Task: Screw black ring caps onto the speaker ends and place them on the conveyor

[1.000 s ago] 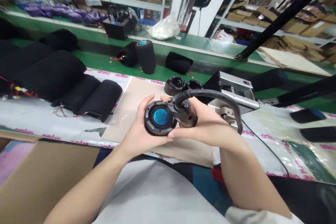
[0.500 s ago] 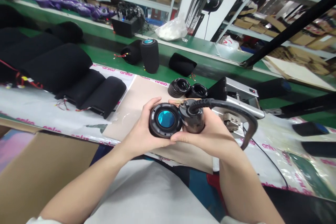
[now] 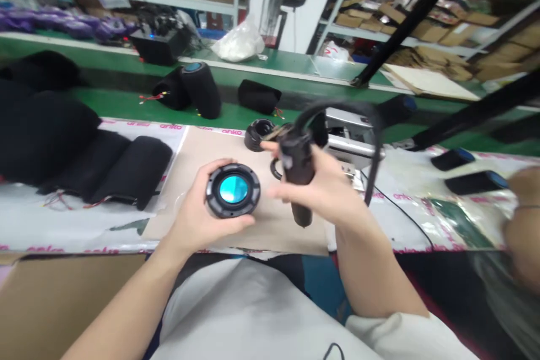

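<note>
My left hand (image 3: 198, 208) is wrapped around a round black speaker end piece (image 3: 215, 202) with a shiny blue disc in its middle, face up above the beige mat (image 3: 177, 225). To its right, my right hand (image 3: 327, 188) grips a black electric screwdriver (image 3: 297, 163), its body nearly upright. A thick black cable arches from the top of the tool to the right. The tool is apart from the end piece, and motion blurs its lower end. Behind the hands stands a black ring-shaped part (image 3: 258, 136); a second one is mostly hidden by the tool.
Black fabric-covered speaker bodies (image 3: 143, 171) with loose wires lie at left. More cylinders (image 3: 202, 90) stand and lie on the green bench behind. A silver metal device (image 3: 350, 129) sits at right. Another person's arm (image 3: 525, 225) shows at the right edge.
My right hand has drawn the screwdriver away from the end piece, to the right, and the tool now shows at length. The view has shifted, and another person's arm has come in at right.
</note>
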Motion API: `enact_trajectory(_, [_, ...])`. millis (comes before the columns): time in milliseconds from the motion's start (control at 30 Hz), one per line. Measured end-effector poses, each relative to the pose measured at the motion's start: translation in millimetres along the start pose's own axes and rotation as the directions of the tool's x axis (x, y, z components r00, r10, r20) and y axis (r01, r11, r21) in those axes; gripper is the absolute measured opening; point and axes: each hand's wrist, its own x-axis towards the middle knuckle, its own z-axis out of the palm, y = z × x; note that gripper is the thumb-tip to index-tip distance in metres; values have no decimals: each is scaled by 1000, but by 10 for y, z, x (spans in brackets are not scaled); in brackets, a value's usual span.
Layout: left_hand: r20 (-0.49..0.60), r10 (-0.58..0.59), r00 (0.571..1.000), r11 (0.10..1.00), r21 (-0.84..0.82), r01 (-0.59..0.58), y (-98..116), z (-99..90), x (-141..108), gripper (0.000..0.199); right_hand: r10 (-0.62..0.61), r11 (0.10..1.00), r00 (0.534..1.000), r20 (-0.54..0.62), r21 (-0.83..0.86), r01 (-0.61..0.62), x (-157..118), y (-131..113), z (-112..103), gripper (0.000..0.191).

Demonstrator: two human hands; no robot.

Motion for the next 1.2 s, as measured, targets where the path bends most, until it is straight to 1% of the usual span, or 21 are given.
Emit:
enact_trajectory(33, [-3, 18, 1000, 999, 26, -18, -6, -7, -8, 92, -38, 992, 991, -129, 111, 52, -26, 2, -95, 51])
enact_trajectory(67, [-4, 44, 999, 998, 48, -44, -18, -14, -17, 90, -90, 967, 955, -284, 203, 152, -59, 6, -205, 50])
enact_trajectory(100, [-13, 72, 997, 995, 67, -71, -35, -21, -26, 88, -147, 928, 884, -444, 247, 278, -99, 10, -322, 53])
enact_trajectory(133, [-25, 95, 995, 992, 81, -93, -55, -25, -32, 86, -204, 883, 779, -593, 232, 409, -144, 11, -438, 56])
enact_trajectory(167, [-37, 111, 993, 990, 87, -107, -76, -23, -34, 85, -252, 840, 661, -706, 180, 512, -189, 8, -545, 58])
enact_trajectory(200, [-42, 122, 992, 990, 82, -119, -94, -10, -30, 85, -292, 806, 557, -778, 113, 580, -231, 2, -636, 57])
enact_trajectory(233, [-34, 133, 991, 989, 67, -131, -107, 17, -21, 85, -318, 784, 472, -822, 52, 619, -264, -6, -707, 56])
enact_trajectory(267, [-17, 141, 990, 989, 46, -140, -111, 60, -5, 86, -335, 770, 413, -847, 6, 638, -285, -15, -760, 55])
enact_trajectory(300, [7, 145, 989, 989, 25, -145, -107, 123, 17, 87, -350, 765, 395, -849, -17, 644, -290, -21, -796, 56])
enact_trajectory(333, [31, 148, 988, 989, 12, -149, -92, 203, 43, 87, -353, 764, 390, -851, -21, 644, -280, -23, -820, 58])
enact_trajectory(367, [50, 147, 988, 989, 5, -148, -69, 299, 72, 87, -342, 774, 405, -848, -9, 634, -254, -18, -837, 61])
enact_trajectory(400, [68, 144, 987, 989, 2, -145, -38, 405, 101, 87, -327, 784, 426, -843, 10, 621, -217, -6, -851, 62])
enact_trajectory(467, [106, 141, 984, 990, -6, -142, 30, 618, 157, 86, -314, 800, 493, -811, 53, 598, -117, 44, -879, 64])
enact_trajectory(567, [154, 158, 975, 987, -35, -155, 112, 844, 213, 86, -364, 788, 561, -743, 75, 611, 47, 173, -920, 63])
enact_trajectory(667, [155, 172, 973, 985, -39, -168, 140, 909, 231, 85, -381, 795, 609, -696, 90, 600, 163, 295, -935, 65])
enact_trajectory(733, [157, 179, 971, 984, -45, -174, 143, 900, 230, 86, -349, 827, 642, -682, 99, 554, 187, 325, -929, 68])
enact_trajectory(800, [167, 179, 970, 983, -61, -171, 147, 886, 226, 88, -318, 850, 668, -674, 109, 515, 172, 312, -921, 67])
enact_trajectory(900, [168, 174, 970, 984, -72, -163, 161, 882, 230, 87, -306, 847, 691, -655, 145, 512, 124, 283, -922, 62])
enact_trajectory(933, [163, 174, 971, 984, -71, -165, 166, 884, 233, 85, -310, 837, 691, -653, 156, 524, 114, 286, -923, 61])
enact_trajectory(1067, [151, 184, 971, 983, -47, -179, 170, 890, 248, 83, -371, 798, 669, -644, 148, 585, 120, 343, -895, 67])
enact_trajectory(1200, [157, 201, 967, 980, -40, -197, 152, 889, 259, 84, -406, 789, 648, -645, 110, 604, 151, 353, -831, 68])
